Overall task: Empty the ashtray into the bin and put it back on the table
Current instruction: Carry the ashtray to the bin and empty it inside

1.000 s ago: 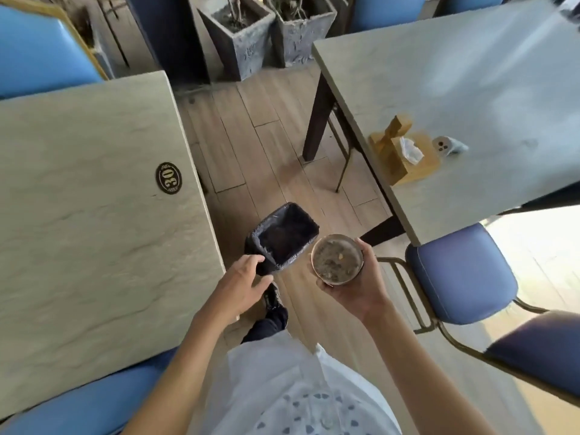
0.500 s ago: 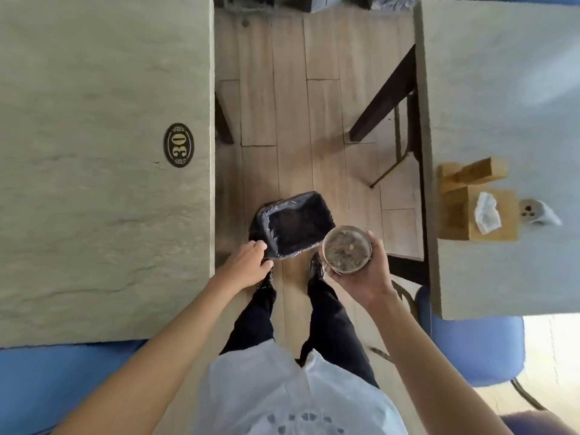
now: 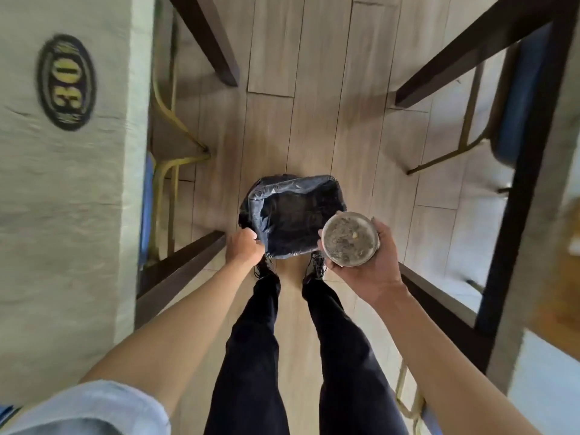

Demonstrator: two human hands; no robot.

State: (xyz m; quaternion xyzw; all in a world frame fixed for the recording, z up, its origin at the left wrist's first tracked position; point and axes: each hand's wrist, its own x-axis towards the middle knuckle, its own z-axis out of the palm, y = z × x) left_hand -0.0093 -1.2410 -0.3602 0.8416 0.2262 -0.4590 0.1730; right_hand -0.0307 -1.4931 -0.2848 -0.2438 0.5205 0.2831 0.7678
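Observation:
A round glass ashtray [image 3: 350, 239] full of grey ash sits upright in my right hand [image 3: 367, 268], just past the bin's right rim. The small bin [image 3: 292, 218] with a black liner stands on the wooden floor in front of my feet. My left hand [image 3: 244, 246] grips the liner at the bin's near left corner. The inside of the bin looks dark, and I cannot make out what it holds.
A pale stone table [image 3: 62, 199] with an oval "30" plate [image 3: 66, 83] runs along the left. Another table's dark frame [image 3: 514, 189] stands at the right. Chair legs [image 3: 171, 158] and a blue chair [image 3: 518, 98] lie under the tables; the aisle between is narrow.
My view has tipped down and moved closer to the bin. Both hands keep their holds; the ashtray stays level beside the bin's right rim.

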